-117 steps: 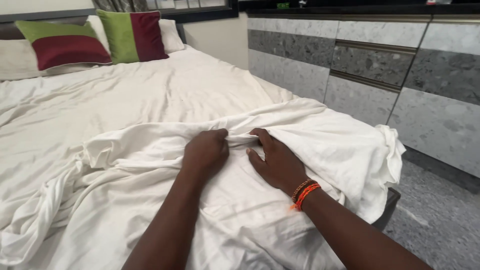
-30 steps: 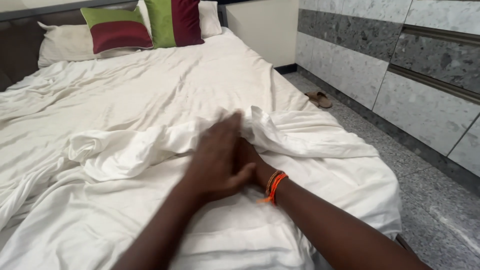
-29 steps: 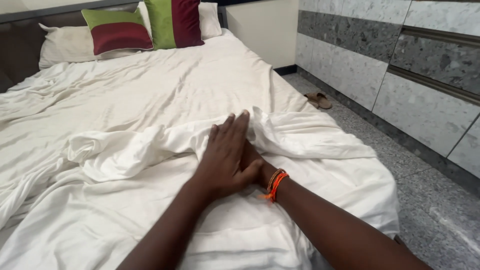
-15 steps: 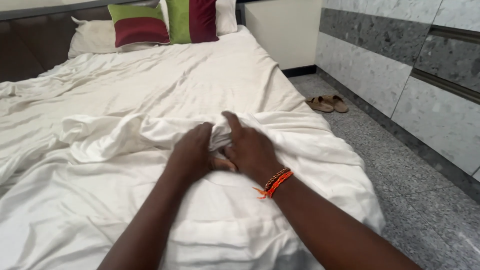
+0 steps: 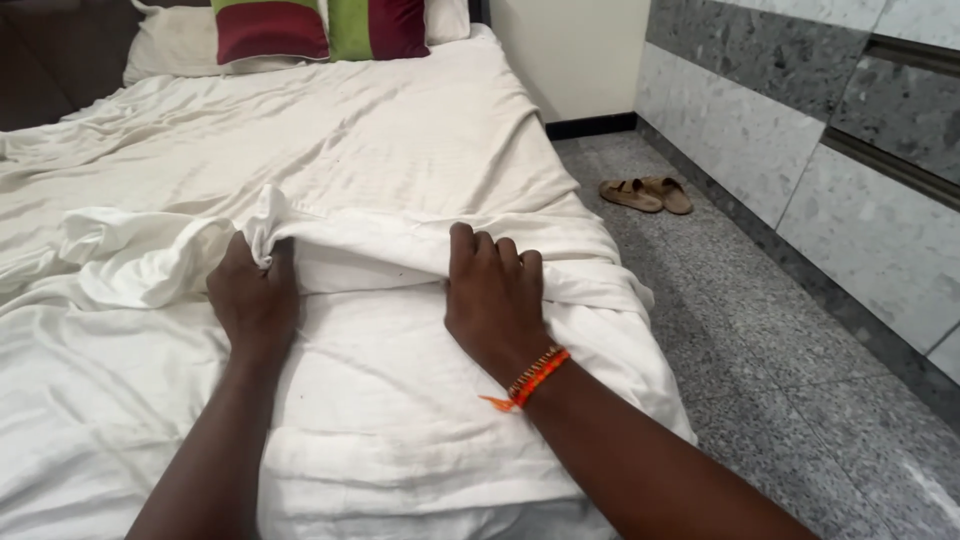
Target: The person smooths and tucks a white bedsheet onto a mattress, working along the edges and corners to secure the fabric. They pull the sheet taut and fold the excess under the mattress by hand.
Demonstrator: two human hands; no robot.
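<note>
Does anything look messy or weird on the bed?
Yes. The white sheet is rumpled all over, and a thick bunched fold runs across it where the left hand and right hand press. A pair of sandals sits loose on the floor by the wall. Nothing looks torn or spilled.

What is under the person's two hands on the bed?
Both the left hand and right hand press on a folded white sheet. More white sheet lies below; whatever is beneath that is covered.
</note>
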